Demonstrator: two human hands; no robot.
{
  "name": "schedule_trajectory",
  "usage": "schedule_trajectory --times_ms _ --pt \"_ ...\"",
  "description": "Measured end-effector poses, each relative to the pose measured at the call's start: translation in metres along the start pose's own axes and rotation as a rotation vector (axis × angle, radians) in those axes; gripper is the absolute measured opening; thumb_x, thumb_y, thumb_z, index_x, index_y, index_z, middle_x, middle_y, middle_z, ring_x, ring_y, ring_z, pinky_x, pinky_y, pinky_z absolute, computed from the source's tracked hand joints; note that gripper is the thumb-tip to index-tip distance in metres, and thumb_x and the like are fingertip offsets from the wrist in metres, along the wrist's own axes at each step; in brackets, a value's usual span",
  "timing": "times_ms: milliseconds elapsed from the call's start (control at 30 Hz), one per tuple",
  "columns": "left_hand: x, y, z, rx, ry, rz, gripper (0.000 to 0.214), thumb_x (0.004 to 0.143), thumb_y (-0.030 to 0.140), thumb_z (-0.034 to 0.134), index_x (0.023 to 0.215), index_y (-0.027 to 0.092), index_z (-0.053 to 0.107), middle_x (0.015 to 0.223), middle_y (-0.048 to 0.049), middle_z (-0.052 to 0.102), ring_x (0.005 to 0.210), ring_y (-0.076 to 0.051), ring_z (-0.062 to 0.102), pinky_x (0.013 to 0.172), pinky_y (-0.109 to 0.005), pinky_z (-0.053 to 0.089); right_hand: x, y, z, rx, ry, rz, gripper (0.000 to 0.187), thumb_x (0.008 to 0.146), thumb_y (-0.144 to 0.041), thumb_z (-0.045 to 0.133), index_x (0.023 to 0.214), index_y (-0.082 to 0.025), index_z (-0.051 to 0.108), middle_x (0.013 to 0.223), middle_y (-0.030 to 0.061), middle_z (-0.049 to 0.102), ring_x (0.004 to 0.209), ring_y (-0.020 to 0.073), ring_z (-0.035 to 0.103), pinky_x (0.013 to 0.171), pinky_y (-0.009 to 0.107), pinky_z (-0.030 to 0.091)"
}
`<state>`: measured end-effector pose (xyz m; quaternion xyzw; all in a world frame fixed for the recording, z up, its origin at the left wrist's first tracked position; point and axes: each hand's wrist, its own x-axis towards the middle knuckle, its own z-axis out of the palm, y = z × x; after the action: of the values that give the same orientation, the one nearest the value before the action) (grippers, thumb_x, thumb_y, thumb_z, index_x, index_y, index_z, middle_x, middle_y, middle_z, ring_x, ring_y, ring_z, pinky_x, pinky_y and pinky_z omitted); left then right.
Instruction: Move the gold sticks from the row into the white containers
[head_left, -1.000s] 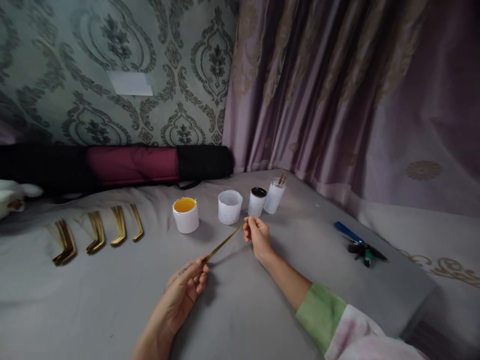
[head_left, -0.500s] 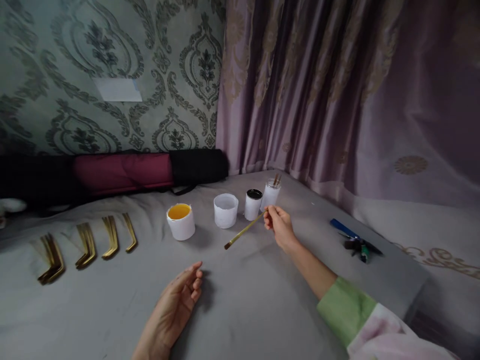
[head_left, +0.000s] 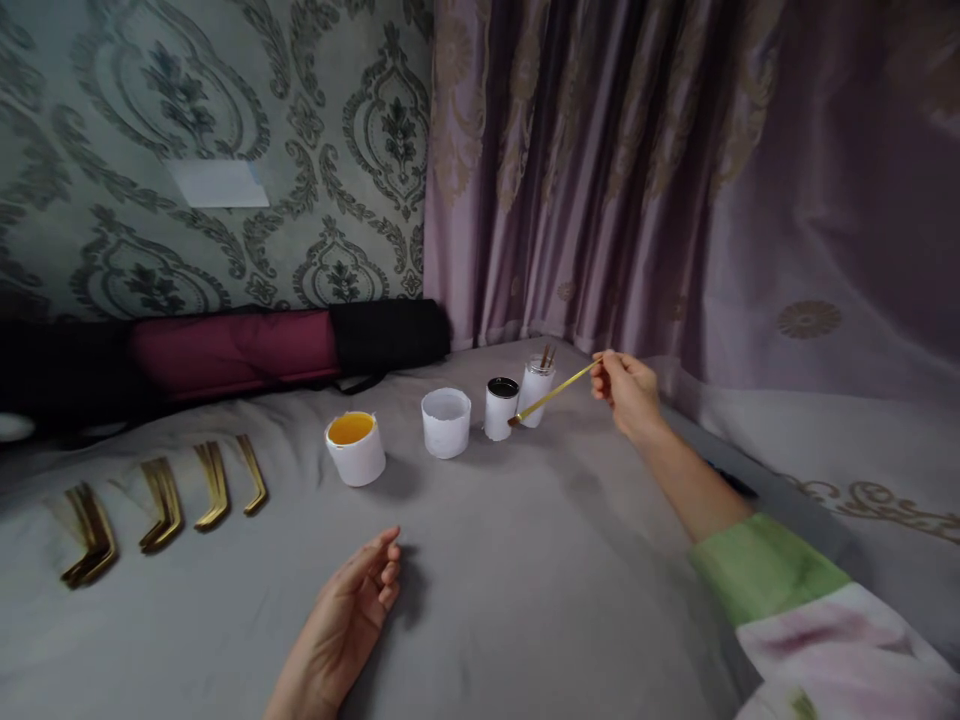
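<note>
My right hand (head_left: pixel 627 396) is closed in a pinch on the end of a slim, gold-coloured paintbrush (head_left: pixel 561 390), held up off the cloth. The brush slants down to the left, its brown bristles in front of two white jars. One is a small jar (head_left: pixel 500 418) with a dark rim and dark inside; the other is a taller jar (head_left: pixel 538 385) with several thin brown sticks in it. My left hand (head_left: pixel 358 595) rests on its side on the grey cloth, loosely curled with nothing in it. In front of it stand a white pot (head_left: pixel 358 462) with a yellow-orange inside and a whitish pot (head_left: pixel 447 432).
To the left lie several bundles of bent, gold-coloured strips (head_left: pixel 94 540) on the grey cloth (head_left: pixel 480 600). A long black and maroon bag (head_left: pixel 232 350) runs along the patterned wall. Purple curtains (head_left: pixel 570 160) hang behind. A dark object (head_left: pixel 731 480) is partly hidden by my right forearm.
My right hand has moved right and up with the paintbrush. Its bristles have swung from open cloth to near the two jars. My left hand has stayed almost still; the view has shifted slightly.
</note>
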<state>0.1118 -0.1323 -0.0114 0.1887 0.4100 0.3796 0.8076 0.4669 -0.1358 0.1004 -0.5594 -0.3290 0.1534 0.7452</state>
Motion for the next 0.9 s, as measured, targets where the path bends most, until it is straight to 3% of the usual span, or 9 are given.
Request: schedule_trajectory --times_ms 533,900 --pt "-0.001 0.0 0.001 0.0 -0.009 0.008 0.02 0.077 0.008 0.05 0.096 0.008 0.057 0.074 -0.0045 0.054 0.053 -0.006 0.049 0.046 -0.017 0.045 0.074 -0.04 0.001 -0.227 0.08 -0.306 0.02 0.08 -0.033 0.049 0.07 -0.016 0.054 0.054 -0.0009 0.052 0.038 0.0055 0.043 0.031 0.017 0.034" --pt "0.0 0.0 -0.002 0.0 -0.013 0.009 0.02 0.077 0.009 0.049 0.096 0.008 0.057 0.074 -0.0047 0.054 0.054 -0.006 0.049 0.046 -0.017 0.045 0.09 -0.041 0.015 -0.399 0.024 -0.432 0.022 0.08 -0.036 0.048 0.074 -0.016 0.056 0.057 0.0001 0.055 0.039 0.0053 0.045 0.033 0.016 0.035"
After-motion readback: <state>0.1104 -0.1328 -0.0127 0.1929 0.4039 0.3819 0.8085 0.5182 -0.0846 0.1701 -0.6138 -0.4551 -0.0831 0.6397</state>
